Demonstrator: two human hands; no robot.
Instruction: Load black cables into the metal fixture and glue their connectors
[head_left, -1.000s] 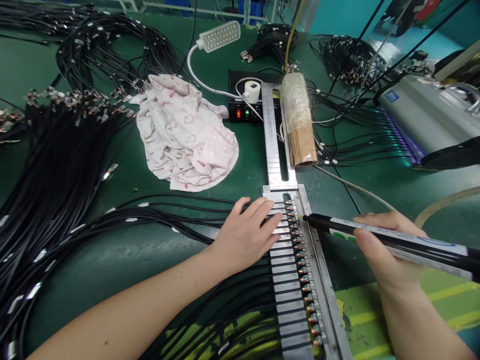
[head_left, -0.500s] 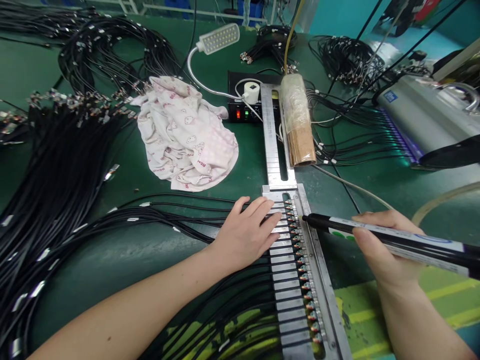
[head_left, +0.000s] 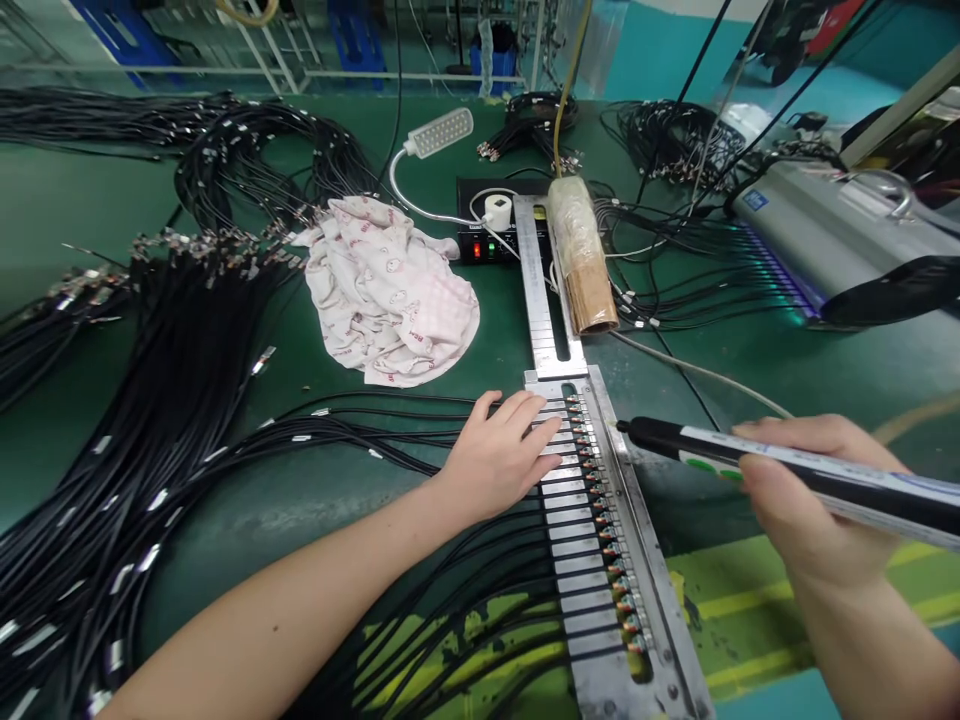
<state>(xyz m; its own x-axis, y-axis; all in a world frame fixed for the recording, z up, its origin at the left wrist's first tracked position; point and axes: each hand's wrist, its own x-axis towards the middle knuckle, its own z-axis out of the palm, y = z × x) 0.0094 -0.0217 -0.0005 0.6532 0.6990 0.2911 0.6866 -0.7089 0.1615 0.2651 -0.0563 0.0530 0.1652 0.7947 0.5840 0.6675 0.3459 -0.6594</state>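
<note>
A slotted metal fixture [head_left: 589, 580] runs lengthwise before me, holding a row of black cables [head_left: 517, 590] with small metal connectors [head_left: 600, 490] along its slot. My left hand [head_left: 499, 450] lies over the cables at the fixture's upper part, palm down, fingers spread and touching them. In my right hand [head_left: 817, 500] is a black-and-white marker pen [head_left: 720, 450], gripped between thumb and fingers. Its dark tip points left and appears just above the fixture's right edge; whether it touches there I cannot tell.
A crumpled printed cloth [head_left: 397, 300] lies left of a wrapped block [head_left: 581, 255]. Behind are a bendable lamp [head_left: 442, 133] and a black control box [head_left: 472, 250]. Cable bundles [head_left: 195, 330] cover the left side. A grey machine [head_left: 832, 235] with purple light stands at right.
My right hand and the marker pen have moved a little to the right, away from the connectors. My left hand keeps its place on the cables. The camera view has shifted slightly.
</note>
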